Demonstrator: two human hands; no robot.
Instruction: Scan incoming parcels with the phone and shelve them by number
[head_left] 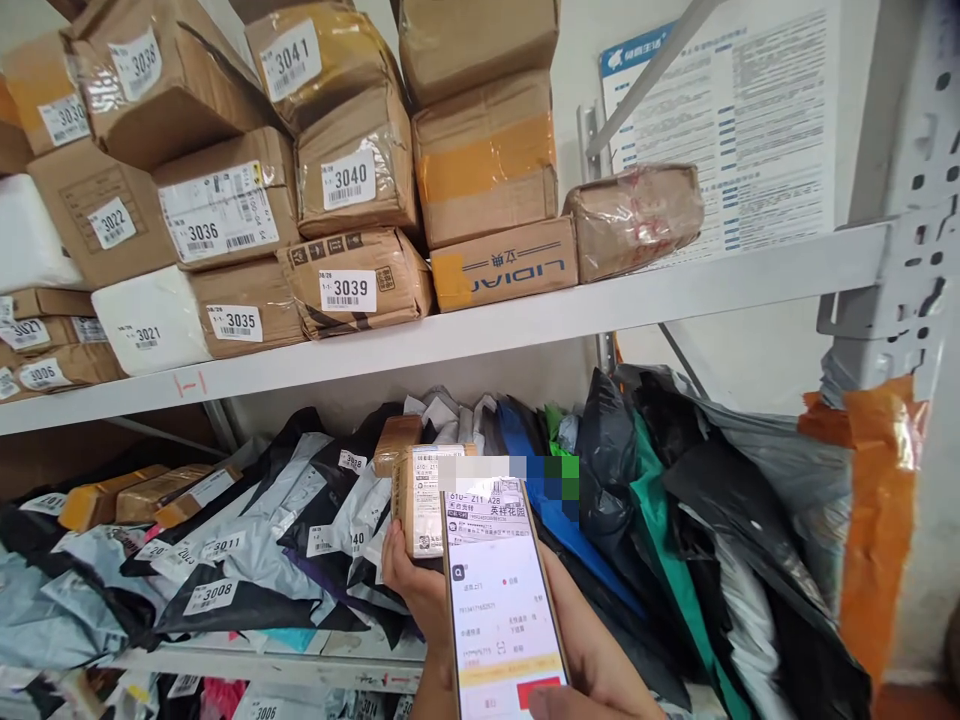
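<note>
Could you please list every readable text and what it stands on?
"3030": box
"3038": box
"3041": box
"3040": box
"3022": box
"3036": box
"3039": box
"3035": box
"立典 LIDIA…": box
"1-1": shelf beam
"3021": white parcel
"3006": parcel
"3011": bag
"3008": bag
"3006": bag
"610- Z11": held parcel
"610- Z11 A28": phone
"英祥花园": phone
Too small, blurred or cut off: wall notice, other print.

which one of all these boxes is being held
The small brown box with a white label, in the left hand, partly behind the phone; the other boxes rest on the shelves or among parcel bags.
</note>
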